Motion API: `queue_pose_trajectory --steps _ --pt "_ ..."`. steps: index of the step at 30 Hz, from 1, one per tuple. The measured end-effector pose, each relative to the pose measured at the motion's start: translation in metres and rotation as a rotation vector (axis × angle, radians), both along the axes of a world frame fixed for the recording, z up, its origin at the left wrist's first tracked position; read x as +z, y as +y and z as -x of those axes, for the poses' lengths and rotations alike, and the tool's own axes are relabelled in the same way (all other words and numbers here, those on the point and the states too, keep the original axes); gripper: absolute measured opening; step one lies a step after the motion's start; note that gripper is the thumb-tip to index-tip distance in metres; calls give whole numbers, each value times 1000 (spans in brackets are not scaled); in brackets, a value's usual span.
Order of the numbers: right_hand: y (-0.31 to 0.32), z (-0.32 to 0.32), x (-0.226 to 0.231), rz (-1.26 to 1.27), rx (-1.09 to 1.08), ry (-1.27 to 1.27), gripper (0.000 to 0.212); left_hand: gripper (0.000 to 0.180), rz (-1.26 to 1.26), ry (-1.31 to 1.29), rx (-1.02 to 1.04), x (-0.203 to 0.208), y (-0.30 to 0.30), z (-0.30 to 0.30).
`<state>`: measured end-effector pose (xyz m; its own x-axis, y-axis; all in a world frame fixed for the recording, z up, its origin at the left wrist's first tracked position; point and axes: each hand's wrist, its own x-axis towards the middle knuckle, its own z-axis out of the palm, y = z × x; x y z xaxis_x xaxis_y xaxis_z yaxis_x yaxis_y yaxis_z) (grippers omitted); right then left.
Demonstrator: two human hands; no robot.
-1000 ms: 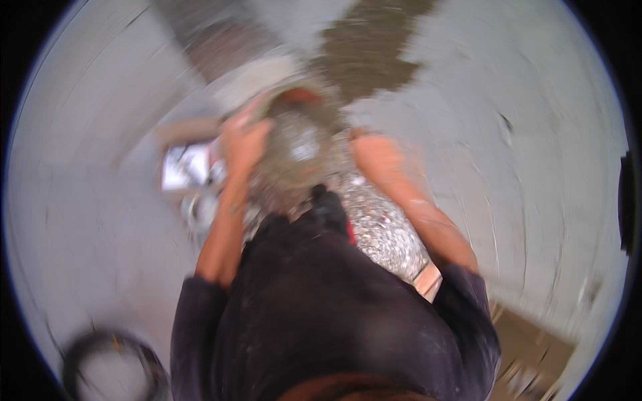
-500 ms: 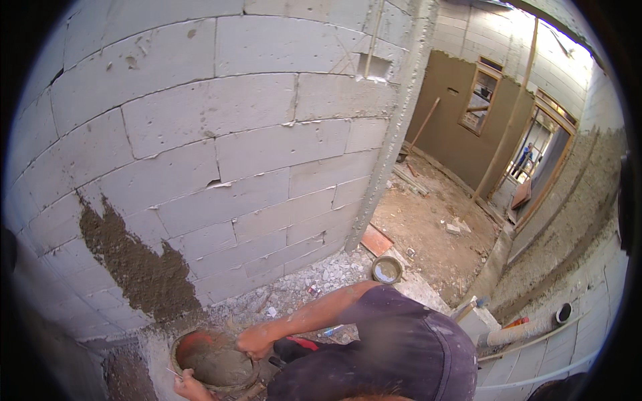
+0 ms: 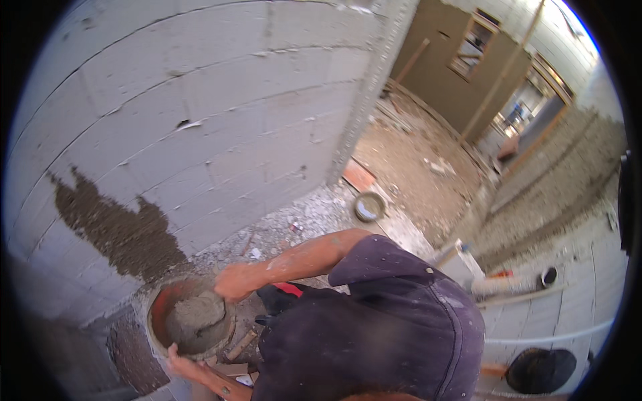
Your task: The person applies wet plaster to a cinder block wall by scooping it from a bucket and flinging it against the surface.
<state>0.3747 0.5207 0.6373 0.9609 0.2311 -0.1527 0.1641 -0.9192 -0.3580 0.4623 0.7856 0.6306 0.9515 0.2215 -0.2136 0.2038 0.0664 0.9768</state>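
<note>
I have the mortar bucket at the lower left of my view, on the floor near the foot of the block wall, with both hands at its rim. The left hand is on the near side, its thumb lapping the edge; I read that as a clasp on the rim, though most of the fingers are hidden from me. The right hand sits across from it, at the bucket's far right edge, fingers curled together; I cannot tell whether they close on a handle or on nothing. Between the two hands I see grey mortar heaped inside, the bucket's wall showing orange above it. Just beyond the bucket, a dark wet patch spreads up the blocks. A short wooden piece lies just beside the bucket on my right. Well apart, past the right forearm, I have a small round container near a reddish slab.
</note>
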Motion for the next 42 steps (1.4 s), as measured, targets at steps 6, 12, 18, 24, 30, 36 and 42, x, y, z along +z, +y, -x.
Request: queue_pose_trajectory --steps 6,12,18,24,30,36,42 --pt "33 -1 -34 -92 2 -150 28 30 -137 51 138 -16 34 3" --pt "44 -8 -13 -40 89 116 22 33 3 238 143 -49 62 25" --pt "54 -33 12 97 98 105 31 44 -31 -62 290 -23 70 40" --pt "69 -41 21 164 213 16 28 44 160 -5 463 -60 90 75" --pt "72 -62 83 -298 678 195 29 43 168 33 756 -83 125 152" --pt "-133 -238 81 -553 -123 968 34 36 -124 93 917 -91 123 176" --pt "-119 -202 190 -278 -202 -55 32 22 -209 315 951 -54 92 182"
